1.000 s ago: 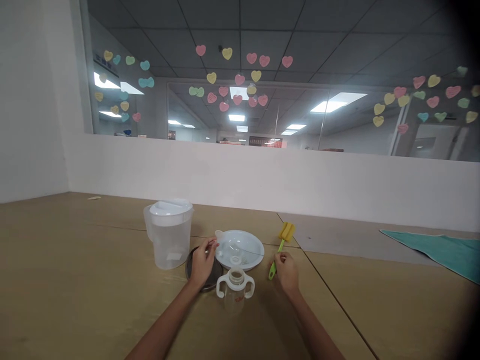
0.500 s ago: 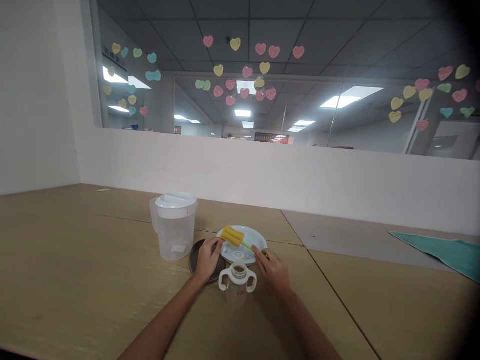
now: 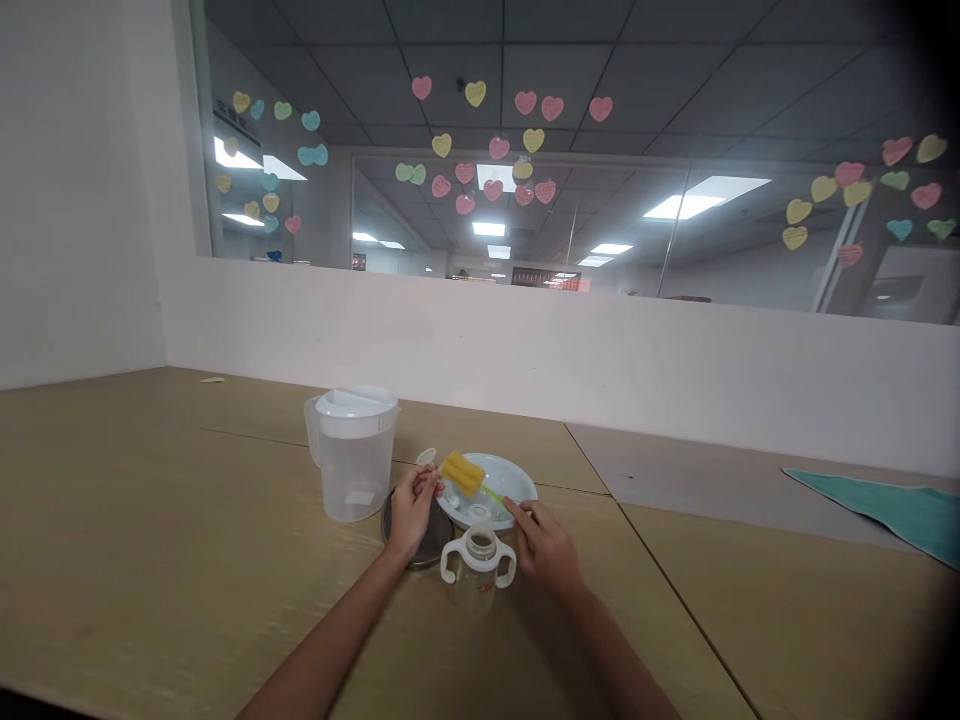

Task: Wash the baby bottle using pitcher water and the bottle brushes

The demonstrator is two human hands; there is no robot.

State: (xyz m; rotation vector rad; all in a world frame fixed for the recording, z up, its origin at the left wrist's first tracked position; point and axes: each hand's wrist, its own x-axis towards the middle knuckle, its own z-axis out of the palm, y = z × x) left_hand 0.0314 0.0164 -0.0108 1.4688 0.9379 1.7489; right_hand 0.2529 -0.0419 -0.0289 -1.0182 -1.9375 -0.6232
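Note:
My right hand [image 3: 549,545] grips the green handle of a sponge bottle brush [image 3: 463,474]. The brush's yellow sponge head points left, over a white plate [image 3: 517,478] with small clear and whitish parts in it. My left hand [image 3: 415,510] is closed in a pinch at the sponge's left end. Just above its fingertips shows a small pale translucent piece [image 3: 426,457], which seems to be in that pinch; its kind is unclear. Between my wrists a clear baby bottle [image 3: 477,575] stands upright and uncapped, with a white two-handled collar.
A translucent lidded pitcher [image 3: 355,460] stands left of the plate. A dark round tray [image 3: 431,550] lies partly under my left hand. Far right is a teal cloth [image 3: 892,510]. Behind the table [image 3: 187,560] rises a white wall [image 3: 450,345] with a window above it.
The small pale piece now shows above my left fingertips, where it was not visible before. My left hand has turned slightly. The brush stays almost in place.

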